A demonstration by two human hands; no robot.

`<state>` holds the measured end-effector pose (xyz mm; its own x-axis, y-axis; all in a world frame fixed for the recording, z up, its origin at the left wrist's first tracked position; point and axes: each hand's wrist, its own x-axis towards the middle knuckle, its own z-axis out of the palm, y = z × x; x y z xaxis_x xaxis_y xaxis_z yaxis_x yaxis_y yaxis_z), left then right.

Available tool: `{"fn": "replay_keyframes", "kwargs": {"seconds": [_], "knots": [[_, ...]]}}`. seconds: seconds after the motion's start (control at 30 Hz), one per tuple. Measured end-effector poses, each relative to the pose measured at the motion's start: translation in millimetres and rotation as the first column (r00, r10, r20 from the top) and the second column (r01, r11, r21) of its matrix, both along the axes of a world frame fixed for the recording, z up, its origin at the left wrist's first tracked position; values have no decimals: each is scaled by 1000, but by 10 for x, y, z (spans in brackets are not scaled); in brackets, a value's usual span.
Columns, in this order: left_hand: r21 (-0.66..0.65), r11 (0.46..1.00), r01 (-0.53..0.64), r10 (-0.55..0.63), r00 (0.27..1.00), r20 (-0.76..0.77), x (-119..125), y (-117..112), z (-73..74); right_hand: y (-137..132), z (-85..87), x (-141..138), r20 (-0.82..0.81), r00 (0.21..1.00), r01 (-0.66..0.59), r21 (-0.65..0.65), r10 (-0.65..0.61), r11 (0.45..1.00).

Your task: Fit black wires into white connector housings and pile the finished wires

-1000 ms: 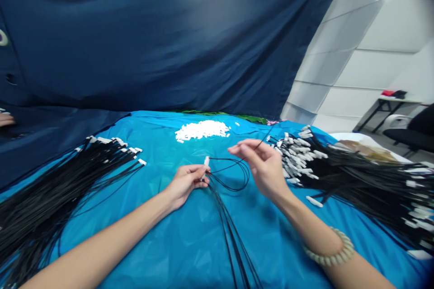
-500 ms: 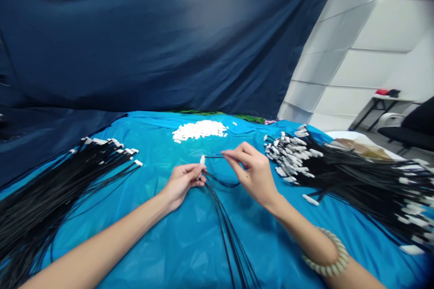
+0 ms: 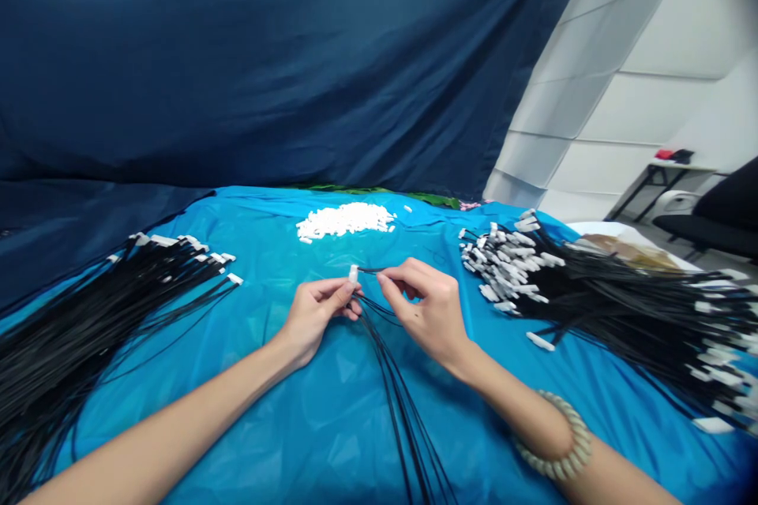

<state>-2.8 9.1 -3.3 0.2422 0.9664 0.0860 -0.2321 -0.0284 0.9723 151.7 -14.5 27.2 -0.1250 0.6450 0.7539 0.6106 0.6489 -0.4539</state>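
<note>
Near the middle of the blue cover, my left hand (image 3: 320, 316) pinches a small white connector (image 3: 354, 274) held upright between thumb and fingers. My right hand (image 3: 429, 312) is closed on a thin black wire (image 3: 370, 270) just to the right of it. That wire runs to the connector's upper part; whether its end sits inside I cannot tell. Several more black wires (image 3: 396, 387) hang from below my left fingers, some looping toward my right hand and others trailing to the front edge of view.
A heap of loose white connectors (image 3: 347, 221) lies beyond my hands on the blue cover (image 3: 284, 426). Bundles of black wires with white ends lie at left (image 3: 118, 308) and at right (image 3: 616, 292). A dark blue curtain (image 3: 296, 63) hangs behind.
My right hand has moved left along with the wire, closer to the connector. My left hand keeps its pinch on the connector. The view has shifted slightly.
</note>
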Motion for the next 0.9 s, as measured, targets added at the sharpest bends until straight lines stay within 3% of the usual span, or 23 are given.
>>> {"fn": "replay_keyframes", "kwargs": {"seconds": [0.53,0.67,0.8,0.9], "knots": [[50,998,-25,28,998,-60,13,-1,13,-8,-7,-32,-36,999,12,-10,-12,1000],[60,998,-28,33,996,-88,16,-8,19,-3,-27,-36,24,999,29,-6,-29,1000],[56,998,1,7,991,-134,16,-17,15,5,-15,-13,139,985,91,88,-102,992],[51,998,36,-28,987,-157,14,-24,12,21,25,30,208,976,-70,47,59,996]]}}
